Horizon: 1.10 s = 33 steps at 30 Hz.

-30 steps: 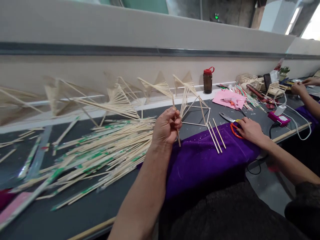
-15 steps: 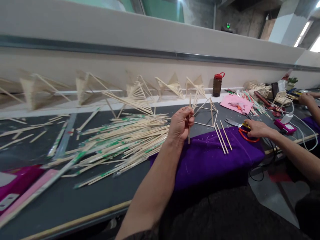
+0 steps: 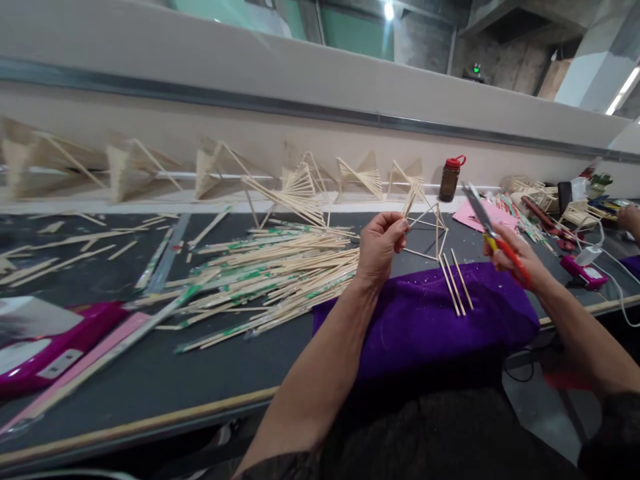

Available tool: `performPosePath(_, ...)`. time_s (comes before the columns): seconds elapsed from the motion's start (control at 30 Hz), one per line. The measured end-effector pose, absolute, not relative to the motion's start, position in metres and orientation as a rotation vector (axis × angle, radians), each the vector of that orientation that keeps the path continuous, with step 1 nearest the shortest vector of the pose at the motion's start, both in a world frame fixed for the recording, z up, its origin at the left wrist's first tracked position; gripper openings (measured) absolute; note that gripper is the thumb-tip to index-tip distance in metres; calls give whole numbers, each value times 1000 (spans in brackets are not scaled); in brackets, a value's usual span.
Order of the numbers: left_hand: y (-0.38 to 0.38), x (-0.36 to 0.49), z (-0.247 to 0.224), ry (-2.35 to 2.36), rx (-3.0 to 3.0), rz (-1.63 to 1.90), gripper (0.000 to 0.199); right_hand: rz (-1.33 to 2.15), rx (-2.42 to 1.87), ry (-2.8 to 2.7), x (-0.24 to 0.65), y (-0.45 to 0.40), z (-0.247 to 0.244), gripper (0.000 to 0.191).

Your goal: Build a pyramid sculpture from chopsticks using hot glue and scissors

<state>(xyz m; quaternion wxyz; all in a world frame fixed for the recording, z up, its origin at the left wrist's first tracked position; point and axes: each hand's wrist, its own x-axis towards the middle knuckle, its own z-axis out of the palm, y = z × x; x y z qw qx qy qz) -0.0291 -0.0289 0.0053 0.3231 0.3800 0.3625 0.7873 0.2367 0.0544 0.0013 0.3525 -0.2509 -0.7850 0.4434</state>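
Note:
My left hand (image 3: 381,243) is closed, with a thin wooden chopstick (image 3: 409,202) pinched between thumb and fingers, its upper end pointing up and right. In my right hand (image 3: 517,252) is a pair of scissors (image 3: 483,213) with red and yellow handles, raised above the table, blades pointing up and left. Just beyond the left hand stands an open frame of glued sticks (image 3: 423,255). Three loose sticks (image 3: 456,285) lie side by side on the purple cloth (image 3: 425,333) below the hands.
A large heap of chopsticks (image 3: 280,267), many in wrappers, covers the table left of my arm. Fan-shaped stick models (image 3: 360,177) line the wall. A brown bottle (image 3: 449,183) stands behind a pink sheet (image 3: 467,215). Far right, another person's hand (image 3: 629,217) shows.
My right hand has lifted the scissors off the cloth, blades now upward. The chopstick in my left hand has gone from upright to tilted. The view has shifted slightly left.

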Motion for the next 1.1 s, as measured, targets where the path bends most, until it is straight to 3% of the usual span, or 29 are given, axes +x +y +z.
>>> performPosePath(0.13, -31, -32, 6, 979, 978, 2061, 19, 965, -522, -2185, 185, 58, -4, 51)
performPosePath(0.3, -29, -34, 6, 975, 960, 2033, 18, 796, -503, -2412, 158, 73, -11, 67)
performPosePath(0.8, -24, -25, -5, 1218, 1063, 1867, 13, 645, -595, -2500, 157, 67, -20, 78)
performPosePath(1.1, -20, -27, -11, 1273, 1104, 1827, 11, 574, -547, -2484, 155, 72, -29, 71)
